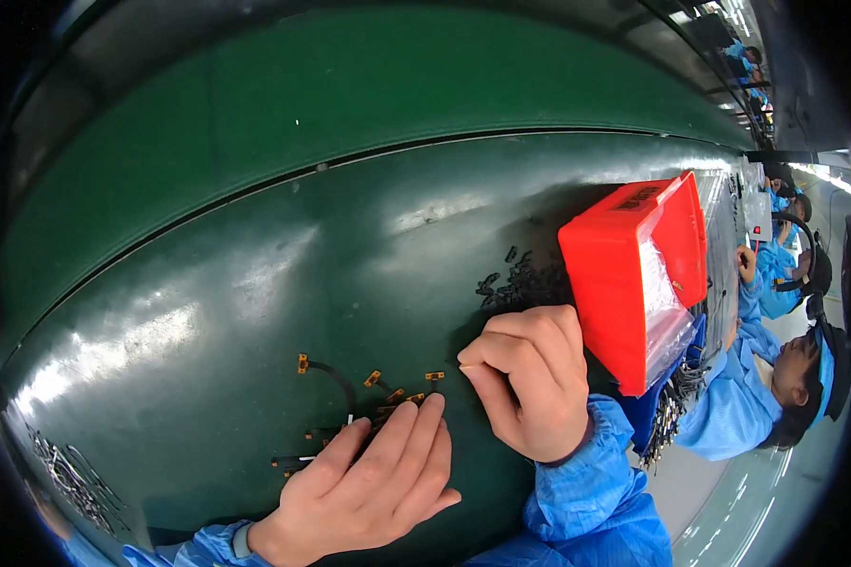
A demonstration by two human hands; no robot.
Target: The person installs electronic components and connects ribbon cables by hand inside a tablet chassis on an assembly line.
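My left hand [369,477] lies flat over a small group of thin dark flex cables with gold-coloured ends, its fingers stretched out. One cable's gold end [303,364] sticks out to the far left of the group, and another gold end [434,376] shows just beyond the fingertips. The palm hides the rest of the cables. To its right, my right hand [537,383] is raised with thumb and forefinger pinched together. Whatever may be between those fingertips is too small to make out. Just beyond that hand lies a loose pile of small black parts [522,283] on the green work surface.
A red plastic bin [603,269] with clear plastic bags stands at the right, beside a blue bin [649,425] and a bunch of cables [669,416]. More cables [71,477] lie at the far left. Co-workers in blue [736,402] sit along the right side.
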